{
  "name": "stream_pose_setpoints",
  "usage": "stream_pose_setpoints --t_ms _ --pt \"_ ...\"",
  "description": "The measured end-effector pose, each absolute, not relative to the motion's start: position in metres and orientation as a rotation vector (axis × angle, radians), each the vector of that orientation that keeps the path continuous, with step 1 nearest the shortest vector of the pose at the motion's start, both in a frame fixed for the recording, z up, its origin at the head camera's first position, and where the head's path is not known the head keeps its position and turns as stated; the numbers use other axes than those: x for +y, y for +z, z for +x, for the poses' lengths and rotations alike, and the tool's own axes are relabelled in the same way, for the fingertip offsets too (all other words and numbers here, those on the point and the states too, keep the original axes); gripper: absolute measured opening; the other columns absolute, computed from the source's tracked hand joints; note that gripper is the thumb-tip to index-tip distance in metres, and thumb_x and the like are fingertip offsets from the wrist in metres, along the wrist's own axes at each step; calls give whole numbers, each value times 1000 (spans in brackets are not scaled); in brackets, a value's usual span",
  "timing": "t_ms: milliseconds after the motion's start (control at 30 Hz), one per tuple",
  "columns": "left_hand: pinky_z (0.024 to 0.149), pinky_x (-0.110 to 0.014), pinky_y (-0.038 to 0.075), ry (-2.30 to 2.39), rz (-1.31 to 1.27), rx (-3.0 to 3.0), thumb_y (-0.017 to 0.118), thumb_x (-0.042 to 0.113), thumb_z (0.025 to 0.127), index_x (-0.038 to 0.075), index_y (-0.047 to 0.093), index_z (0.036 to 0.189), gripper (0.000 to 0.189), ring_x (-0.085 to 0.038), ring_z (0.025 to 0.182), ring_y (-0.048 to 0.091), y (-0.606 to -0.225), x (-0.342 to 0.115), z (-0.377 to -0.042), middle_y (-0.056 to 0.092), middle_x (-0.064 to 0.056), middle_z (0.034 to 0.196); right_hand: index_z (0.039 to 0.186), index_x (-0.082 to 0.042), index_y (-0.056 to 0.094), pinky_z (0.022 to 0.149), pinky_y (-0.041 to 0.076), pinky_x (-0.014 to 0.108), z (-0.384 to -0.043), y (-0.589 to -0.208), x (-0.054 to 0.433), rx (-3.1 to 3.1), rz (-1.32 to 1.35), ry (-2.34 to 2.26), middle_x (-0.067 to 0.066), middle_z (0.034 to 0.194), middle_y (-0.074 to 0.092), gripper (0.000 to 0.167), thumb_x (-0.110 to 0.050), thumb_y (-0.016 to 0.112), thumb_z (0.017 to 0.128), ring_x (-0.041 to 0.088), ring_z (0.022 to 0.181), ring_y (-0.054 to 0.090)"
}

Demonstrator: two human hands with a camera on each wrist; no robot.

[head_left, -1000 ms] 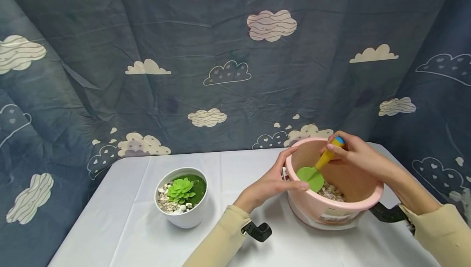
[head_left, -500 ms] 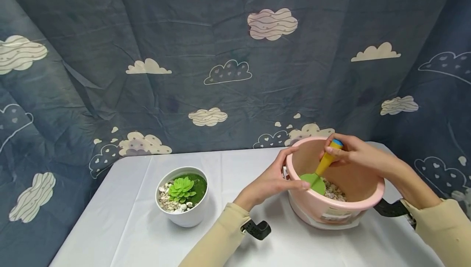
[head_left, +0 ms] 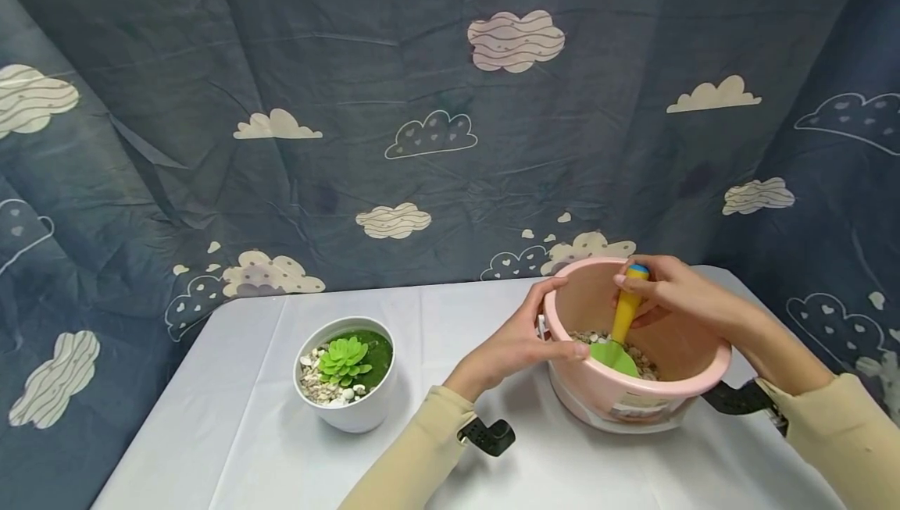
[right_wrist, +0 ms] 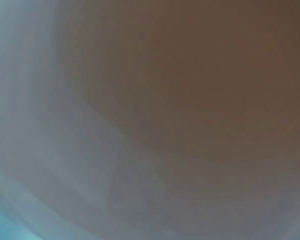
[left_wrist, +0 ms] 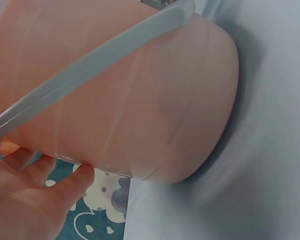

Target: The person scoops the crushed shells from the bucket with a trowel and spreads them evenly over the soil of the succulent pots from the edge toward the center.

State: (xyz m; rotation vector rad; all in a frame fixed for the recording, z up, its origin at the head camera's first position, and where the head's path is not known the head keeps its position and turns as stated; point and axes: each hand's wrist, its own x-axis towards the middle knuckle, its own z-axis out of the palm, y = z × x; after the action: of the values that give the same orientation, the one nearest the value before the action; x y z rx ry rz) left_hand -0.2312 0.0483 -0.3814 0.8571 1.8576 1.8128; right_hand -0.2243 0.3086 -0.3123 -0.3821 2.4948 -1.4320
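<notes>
A pink bucket point(head_left: 591, 390) stands upright on the white-covered table, right of the middle in the head view. My left hand point(head_left: 508, 340) holds its left side, thumb at the front of the rim and fingers farther back. In the left wrist view, the fingers point(left_wrist: 77, 185) lie against the bucket wall, near the pale grey bail handle point(left_wrist: 90, 67). My right hand point(head_left: 675, 295) grips the yellow, blue-tipped handle of a toy shovel point(head_left: 624, 316) inside the bucket. Its green blade is down at the small pebbles point(head_left: 648, 367). The right wrist view is too blurred to read.
Left of my left arm stands a white pot point(head_left: 355, 419) with a green succulent point(head_left: 343, 360), pebbles and moss. A dark cloud-patterned cloth point(head_left: 422, 182) hangs behind the white table point(head_left: 260, 432). The table's left edge shows.
The green shovel blade has moved right and deeper into the bucket, uncovering pebbles on its left. The handle stands more upright. My left hand keeps its place on the bucket.
</notes>
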Motion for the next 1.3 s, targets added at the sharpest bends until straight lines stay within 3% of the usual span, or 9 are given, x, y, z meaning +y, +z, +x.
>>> stream_pose_setpoints --t_ms 167,367,667,900,1100,1300 --pt "100 -24 38 1818 847 1861 80 22 81 36 30 150 86 -13 128 44 -381 48 -232 33 6 149 116 12 49 69 58 49 -222 -310 308 2558 -337 -1476 26 103 64 39 -24 54 103 27 84 69" --pt "100 -23 39 1838 847 1839 79 18 80 35 32 149 85 -9 122 48 -382 49 -232 38 5 144 122 13 46 68 58 44 -217 -307 312 2627 -218 -1505 23 102 68 49 -32 53 103 26 80 71" --pt "100 -23 38 1847 848 1832 80 17 80 40 32 149 86 -19 127 46 -384 50 -232 39 4 142 130 13 38 71 58 33 -202 -300 328 2653 -80 -1519 18 104 70 58 -38 50 104 20 82 72" --pt "101 -25 37 1843 848 1835 80 18 80 41 30 150 89 -18 128 44 -383 49 -231 38 6 142 121 8 45 66 58 27 -188 -305 340 2695 -71 -1656 -3 88 74 39 -27 52 104 18 74 71" --pt "100 -26 38 1829 839 1856 80 19 80 42 30 150 90 -17 126 45 -384 49 -231 39 7 140 107 -9 57 63 57 33 -176 -309 347 2532 -16 -1965 0 89 74 15 -23 58 101 19 77 73" --pt "101 -27 37 1835 844 1857 80 20 79 42 30 150 90 -15 126 43 -383 49 -232 38 8 140 102 -11 62 60 57 34 -168 -313 352 2403 76 -2237 1 84 74 14 -24 64 97 19 74 73"
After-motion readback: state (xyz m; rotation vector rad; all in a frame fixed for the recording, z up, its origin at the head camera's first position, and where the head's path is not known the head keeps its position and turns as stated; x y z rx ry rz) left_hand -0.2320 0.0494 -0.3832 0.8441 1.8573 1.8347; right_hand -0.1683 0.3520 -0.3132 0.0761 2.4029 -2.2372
